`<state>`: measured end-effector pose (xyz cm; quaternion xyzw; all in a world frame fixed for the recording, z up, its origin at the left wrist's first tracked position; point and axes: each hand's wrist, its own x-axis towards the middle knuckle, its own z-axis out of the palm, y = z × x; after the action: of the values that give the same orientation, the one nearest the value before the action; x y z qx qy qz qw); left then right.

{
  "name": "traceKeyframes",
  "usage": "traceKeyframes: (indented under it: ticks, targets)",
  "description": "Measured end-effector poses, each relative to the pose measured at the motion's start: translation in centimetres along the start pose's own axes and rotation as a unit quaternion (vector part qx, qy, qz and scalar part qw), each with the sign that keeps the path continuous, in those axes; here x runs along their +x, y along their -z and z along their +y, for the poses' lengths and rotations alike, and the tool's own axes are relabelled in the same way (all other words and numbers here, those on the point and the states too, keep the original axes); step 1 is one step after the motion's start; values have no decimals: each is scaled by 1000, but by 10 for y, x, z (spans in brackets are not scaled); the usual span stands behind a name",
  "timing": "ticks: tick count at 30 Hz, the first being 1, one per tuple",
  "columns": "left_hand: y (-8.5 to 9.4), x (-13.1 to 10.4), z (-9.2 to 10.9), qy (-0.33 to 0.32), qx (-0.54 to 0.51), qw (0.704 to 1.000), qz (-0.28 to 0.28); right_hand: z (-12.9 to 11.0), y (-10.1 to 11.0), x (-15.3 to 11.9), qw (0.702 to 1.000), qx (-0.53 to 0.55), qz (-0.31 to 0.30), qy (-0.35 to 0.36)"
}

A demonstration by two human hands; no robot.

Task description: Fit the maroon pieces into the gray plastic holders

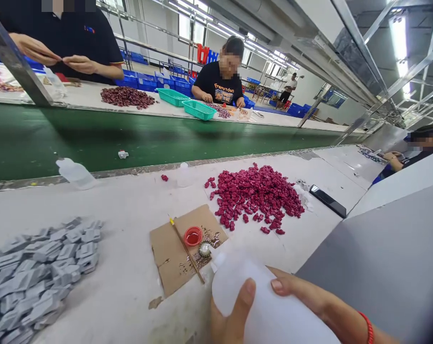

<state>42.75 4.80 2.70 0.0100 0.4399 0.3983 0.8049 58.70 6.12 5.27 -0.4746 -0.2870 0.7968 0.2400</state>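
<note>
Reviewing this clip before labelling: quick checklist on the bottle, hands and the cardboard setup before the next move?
1. Both hands on bottle: ok; left hand and right hand grip it.
2. Bottle's cap state: cannot tell; blurred.
3. Red cap on cardboard holds liquid: ok, upright.
4. Stick lies on cardboard: ok.
5. Red pieces apart from cardboard: ok.
6. Grey pieces apart from the hands: ok.
</note>
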Motion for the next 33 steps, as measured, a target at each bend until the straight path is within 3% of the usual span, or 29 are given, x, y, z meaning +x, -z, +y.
traceKeyframes:
  ticks: [19,28,33]
  targets:
    - [-10,-2,5,28,-34,999,-12,-12,-4,-3,1000,-10,-15,-26]
    - [-12,1,6,24,-66,998,-3,-2,-5,-2,998,35,45,-27]
    - [-8,6,0,22,-80,996,-20,-4,-6,-2,998,35,30,-31]
